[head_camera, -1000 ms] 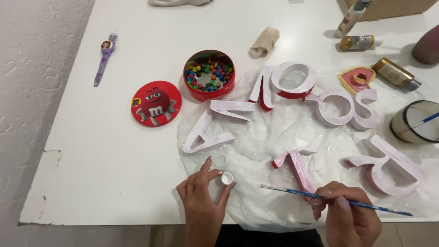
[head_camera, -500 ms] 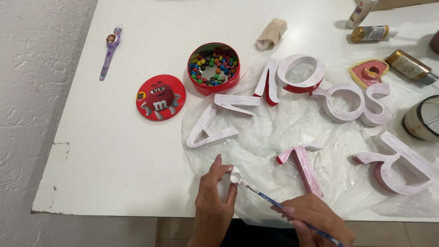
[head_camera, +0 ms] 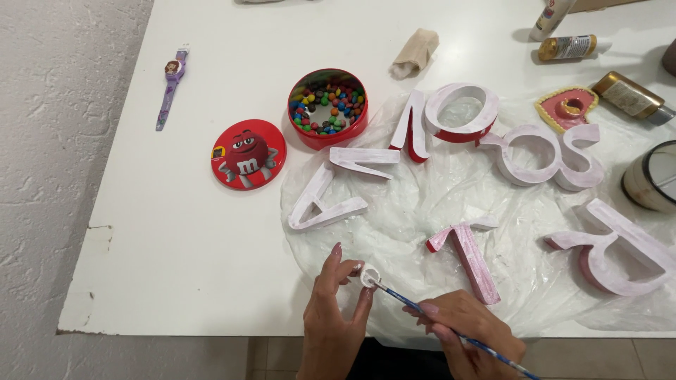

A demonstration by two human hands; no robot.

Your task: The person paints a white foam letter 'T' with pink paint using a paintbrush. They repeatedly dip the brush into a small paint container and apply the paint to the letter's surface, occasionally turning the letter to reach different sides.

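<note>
Pinching a small white paint cap (head_camera: 370, 276) at lower centre, the left hand (head_camera: 336, 309) steadied it while the right hand (head_camera: 466, 332), fingers gripping a blue paintbrush (head_camera: 451, 332), dipped; a hard poke could tip paint onto the table (head_camera: 176, 225).

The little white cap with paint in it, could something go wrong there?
Maybe. The left hand pinches the small white cap by its edge while the right hand dips the paintbrush in, so it might tip and spill onto the plastic sheet. The open candy tin sits near; paint drips could land inside.
</note>
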